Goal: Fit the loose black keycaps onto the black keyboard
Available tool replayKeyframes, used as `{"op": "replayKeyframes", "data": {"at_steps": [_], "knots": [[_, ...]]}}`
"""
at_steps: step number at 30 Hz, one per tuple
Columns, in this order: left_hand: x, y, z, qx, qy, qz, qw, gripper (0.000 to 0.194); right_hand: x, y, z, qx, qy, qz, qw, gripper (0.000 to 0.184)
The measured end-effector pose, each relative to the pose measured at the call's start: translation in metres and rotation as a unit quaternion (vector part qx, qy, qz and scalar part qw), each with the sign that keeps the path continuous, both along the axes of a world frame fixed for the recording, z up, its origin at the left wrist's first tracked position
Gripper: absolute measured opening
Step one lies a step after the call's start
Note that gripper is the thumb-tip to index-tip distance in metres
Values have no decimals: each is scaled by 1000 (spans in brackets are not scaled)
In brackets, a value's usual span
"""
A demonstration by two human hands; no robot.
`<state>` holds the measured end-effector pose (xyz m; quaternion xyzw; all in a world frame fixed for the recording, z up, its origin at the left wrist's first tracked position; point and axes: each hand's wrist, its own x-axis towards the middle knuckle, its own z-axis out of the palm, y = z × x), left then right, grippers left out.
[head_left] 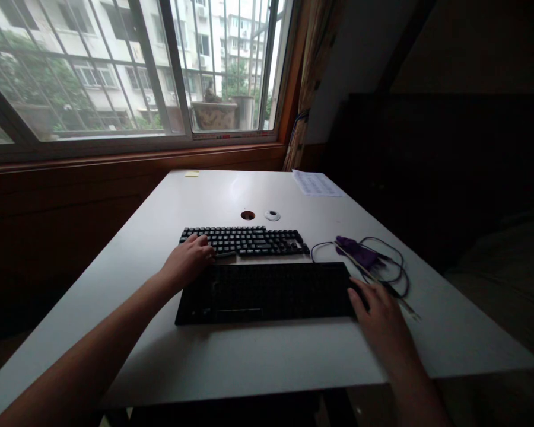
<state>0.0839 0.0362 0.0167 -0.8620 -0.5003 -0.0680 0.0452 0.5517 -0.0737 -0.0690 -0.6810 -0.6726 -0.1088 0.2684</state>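
A black keyboard [276, 290] lies on the white table; its surface is too dark to make out in detail. Just behind it, black keycaps [244, 240] sit in rows in keyboard order, with a few gaps at the right. My left hand [191, 256] is over the left end of these rows, fingers curled down and closed; what they pinch is hidden. At the keyboard's right edge is my right hand [378, 305], thumb and fingers bent around that side and touching it.
Right of the keyboard lie a purple cloth or pouch [358, 252], a looped dark cable [403, 264] and a thin stick-like tool [409, 309]. Farther back are a round hole [248, 216], its cover [273, 215], printed paper [318, 184] and a yellow note [192, 174]. A barred window stands beyond.
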Motion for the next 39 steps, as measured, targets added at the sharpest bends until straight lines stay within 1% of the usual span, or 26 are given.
{"op": "replayKeyframes", "data": {"at_steps": [6,12,18,25,31,35,37,39], "knots": [[-2,-1,3,-12,6,11,1000,14,1,0,-2,7,-8,-1,1000,51],[-4,0,1,-14,-5,3,1000,13,1,0,-2,4,-3,-3,1000,48],[-4,2,1,-25,-7,-2,1000,14,0,0,-1,13,-5,7,1000,50],[-5,0,0,-7,-8,-3,1000,16,1,0,0,12,-5,12,1000,47],[-13,-10,2,45,-53,-28,997,15,-1,-1,0,11,-19,13,1000,50],[-18,-22,3,64,-87,-44,993,12,-3,-1,2,19,-19,-2,1000,50],[-19,-29,4,75,-97,-55,991,11,-4,-2,5,36,-28,-1,999,49],[-20,-36,5,94,-101,-72,988,13,-5,-4,10,68,-36,-2,997,47]]}}
